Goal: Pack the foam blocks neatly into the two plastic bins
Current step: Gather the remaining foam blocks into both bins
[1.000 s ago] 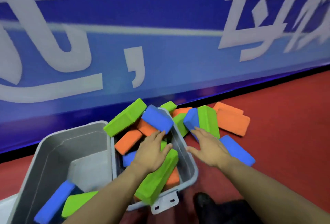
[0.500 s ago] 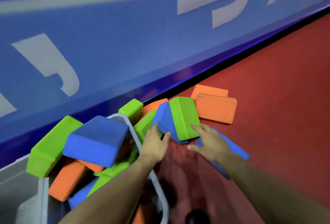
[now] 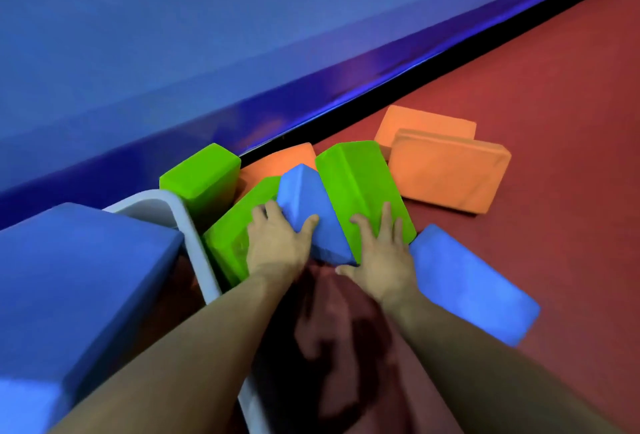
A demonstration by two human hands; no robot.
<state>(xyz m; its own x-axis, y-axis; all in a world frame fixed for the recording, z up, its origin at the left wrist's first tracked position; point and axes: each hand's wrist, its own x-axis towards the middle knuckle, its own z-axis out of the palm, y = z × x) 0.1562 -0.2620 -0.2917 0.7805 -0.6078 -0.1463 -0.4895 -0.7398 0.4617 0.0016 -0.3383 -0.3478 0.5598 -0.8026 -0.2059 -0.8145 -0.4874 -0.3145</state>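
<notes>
Left hand grips the tilted blue block on the red floor; right hand lies flat, fingers spread, on the green block leaning beside it. Grey bin rim stands just left, another blue block poking over it.

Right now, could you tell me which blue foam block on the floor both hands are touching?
The tilted blue foam block between two green ones; the flat blue foam block lies untouched.
</notes>
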